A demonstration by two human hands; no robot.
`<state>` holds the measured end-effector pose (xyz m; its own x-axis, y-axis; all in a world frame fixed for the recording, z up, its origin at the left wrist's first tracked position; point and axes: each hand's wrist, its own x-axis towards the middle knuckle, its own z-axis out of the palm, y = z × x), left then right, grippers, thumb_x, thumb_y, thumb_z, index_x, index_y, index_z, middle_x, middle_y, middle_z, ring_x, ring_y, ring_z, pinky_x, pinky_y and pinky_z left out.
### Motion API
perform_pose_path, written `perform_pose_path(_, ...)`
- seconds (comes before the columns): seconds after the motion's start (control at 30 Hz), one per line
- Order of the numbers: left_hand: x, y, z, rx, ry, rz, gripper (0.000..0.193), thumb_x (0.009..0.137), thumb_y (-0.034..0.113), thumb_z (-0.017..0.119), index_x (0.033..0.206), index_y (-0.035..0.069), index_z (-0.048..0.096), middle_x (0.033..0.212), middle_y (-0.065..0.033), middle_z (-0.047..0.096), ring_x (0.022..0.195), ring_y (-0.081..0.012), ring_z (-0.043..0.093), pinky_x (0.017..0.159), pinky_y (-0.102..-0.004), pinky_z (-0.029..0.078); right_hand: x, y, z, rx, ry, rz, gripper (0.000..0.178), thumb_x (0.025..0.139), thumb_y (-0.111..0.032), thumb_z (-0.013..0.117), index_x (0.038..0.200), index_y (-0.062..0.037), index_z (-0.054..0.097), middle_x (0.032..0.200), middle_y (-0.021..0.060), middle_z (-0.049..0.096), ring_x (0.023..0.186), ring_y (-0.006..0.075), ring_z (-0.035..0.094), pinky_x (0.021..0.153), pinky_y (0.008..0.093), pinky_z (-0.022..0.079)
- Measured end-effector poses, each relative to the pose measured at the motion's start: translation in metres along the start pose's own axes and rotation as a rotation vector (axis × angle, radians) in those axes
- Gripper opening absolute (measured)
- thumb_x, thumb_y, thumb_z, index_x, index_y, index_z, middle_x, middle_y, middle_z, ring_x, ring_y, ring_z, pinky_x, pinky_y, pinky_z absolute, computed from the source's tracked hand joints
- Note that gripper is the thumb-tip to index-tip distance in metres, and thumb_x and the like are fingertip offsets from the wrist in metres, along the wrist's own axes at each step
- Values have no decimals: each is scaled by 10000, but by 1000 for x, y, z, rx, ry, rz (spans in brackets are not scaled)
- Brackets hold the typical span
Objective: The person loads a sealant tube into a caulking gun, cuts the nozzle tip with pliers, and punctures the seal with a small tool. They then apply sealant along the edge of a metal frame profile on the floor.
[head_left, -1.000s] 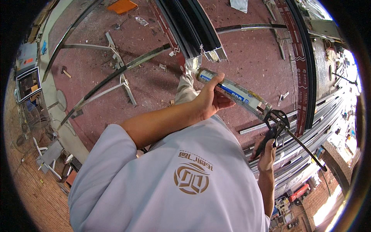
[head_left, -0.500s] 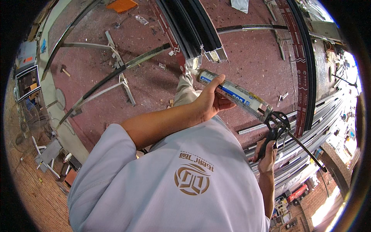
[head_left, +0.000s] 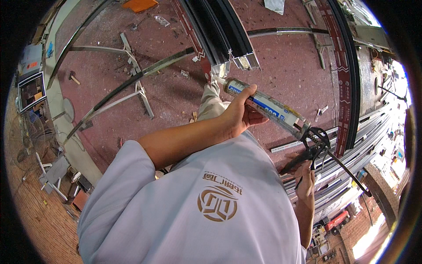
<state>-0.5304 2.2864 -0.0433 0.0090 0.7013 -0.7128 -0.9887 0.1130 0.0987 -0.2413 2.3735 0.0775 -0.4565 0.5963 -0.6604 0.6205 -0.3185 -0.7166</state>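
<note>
My left hand (head_left: 239, 113) wraps from below around the sealant cartridge (head_left: 263, 104) of a caulking gun, its thumb lying on top. At the gun's rear, my right hand (head_left: 304, 176) is closed on the black handle (head_left: 298, 162), with some fingers hidden. The gun slants from upper left to lower right, its rod (head_left: 349, 172) sticking out behind. The pale nozzle (head_left: 218, 80) is at the cut end of a black metal profile (head_left: 215, 33), by its silvery hollow chambers (head_left: 220, 69). Whether the tip touches the metal I cannot tell.
Metal trestles (head_left: 143, 75) stand on the reddish floor to the left, near a hammer (head_left: 74, 78). At the right runs another long profile with red-brown film (head_left: 343, 83), beside a stack of profiles (head_left: 365, 127). An orange piece (head_left: 140, 5) lies at the far left.
The black lever in my right hand has swung left, away from the rod, and my right fingers have shifted with it. The left hand and the cartridge stay nearly in place.
</note>
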Motion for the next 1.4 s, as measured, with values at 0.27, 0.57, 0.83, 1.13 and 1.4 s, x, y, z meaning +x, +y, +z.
perform_pose_path(0.27, 0, -5, -4, -43, 41, -24, 560, 916, 587, 666, 1070, 49, 649, 970, -125, 732, 894, -246, 748, 845, -416, 634, -5, -20, 18, 189, -48, -43, 563, 1083, -491, 416, 1227, 20, 605, 949, 86, 674, 771, 136, 570, 694, 264, 421)
perform_pose_path(0.57, 17, -7, 8, 38, -97, -47, 506, 906, 572, 687, 1024, 80, 672, 968, -113, 739, 890, -248, 746, 844, -425, 633, -12, 22, -5, 249, 73, -62, 381, 1096, -432, 421, 1031, -72, 527, 803, 17, 527, 705, 155, 513, 663, 314, 443)
perform_pose_path(0.83, 24, 0, 16, 82, -41, -25, 539, 921, 580, 668, 1084, 67, 629, 997, -133, 720, 940, -263, 736, 897, -433, 617, 10, 24, 10, 288, 72, -140, 510, 1095, -491, 355, 1179, -13, 512, 837, 146, 632, 680, 256, 628, 632, 385, 521)
perform_pose_path(1.13, 26, -2, 11, 73, -42, -21, 544, 923, 577, 669, 1101, 64, 634, 1017, -126, 720, 949, -259, 736, 860, -420, 629, 13, 13, 14, 271, 72, -123, 509, 1070, -550, 391, 1008, -59, 507, 712, 90, 599, 553, 176, 569, 500, 302, 434)
perform_pose_path(1.4, 30, -4, 8, 69, -49, -39, 551, 924, 571, 672, 1127, 58, 664, 1042, -135, 733, 956, -259, 737, 856, -418, 627, 15, 19, 12, 235, 92, -65, 559, 1035, -624, 423, 1008, -74, 518, 676, 57, 604, 513, 130, 544, 455, 266, 365)
